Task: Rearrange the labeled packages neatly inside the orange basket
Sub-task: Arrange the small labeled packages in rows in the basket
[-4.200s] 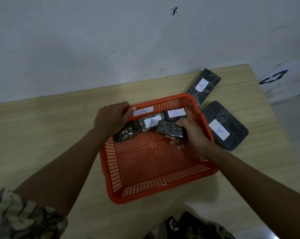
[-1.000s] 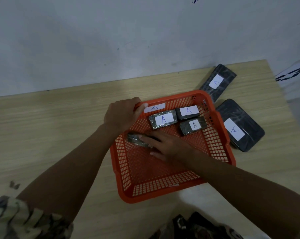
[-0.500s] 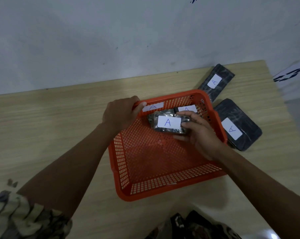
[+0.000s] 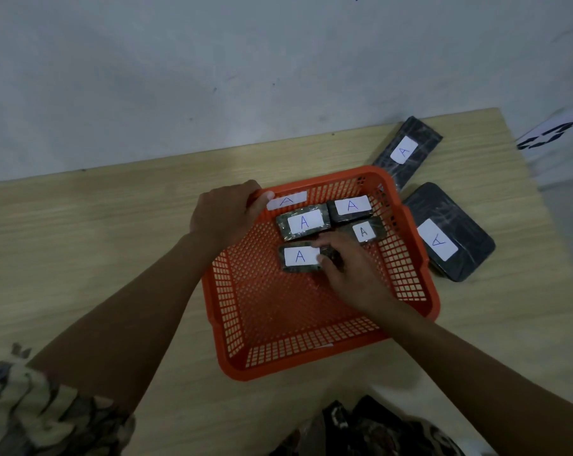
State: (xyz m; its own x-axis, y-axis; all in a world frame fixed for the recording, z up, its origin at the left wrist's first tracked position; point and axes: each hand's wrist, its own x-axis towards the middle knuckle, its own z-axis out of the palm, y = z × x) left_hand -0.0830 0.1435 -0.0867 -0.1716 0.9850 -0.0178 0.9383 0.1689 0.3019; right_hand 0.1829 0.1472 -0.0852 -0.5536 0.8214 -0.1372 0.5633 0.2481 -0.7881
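Packages wrapped in dark film, each with a white label marked "A", lie in the far half of the orange basket [image 4: 314, 357], which sits on a pale wooden table [image 4: 81, 245] against a white wall. Two lie side by side along the far wall: a far-left package [image 4: 303, 222] and a far-right package [image 4: 351, 206]. Just in front of the latter is a smaller package [image 4: 365, 231], partly hidden by the reaching hand. A narrow label strip [image 4: 286, 200] stands against the basket's far wall (what it is stuck to cannot be told).

The left hand [image 4: 224, 213] is clenched over the basket's far-left rim, thumb inside. The right hand [image 4: 347, 268] is inside the basket, its fingertips [image 4: 321, 258] grasping the right end of a near package [image 4: 300, 258], which lies flat on the mesh floor just in front of the far-left one, label up.

Outside the basket, to its right, a large flat package [image 4: 449, 232] rests on the table, and a long package [image 4: 407, 149] lies at an angle near the far corner, its lower end hidden behind the rim. Patterned sleeves show at the bottom edge.
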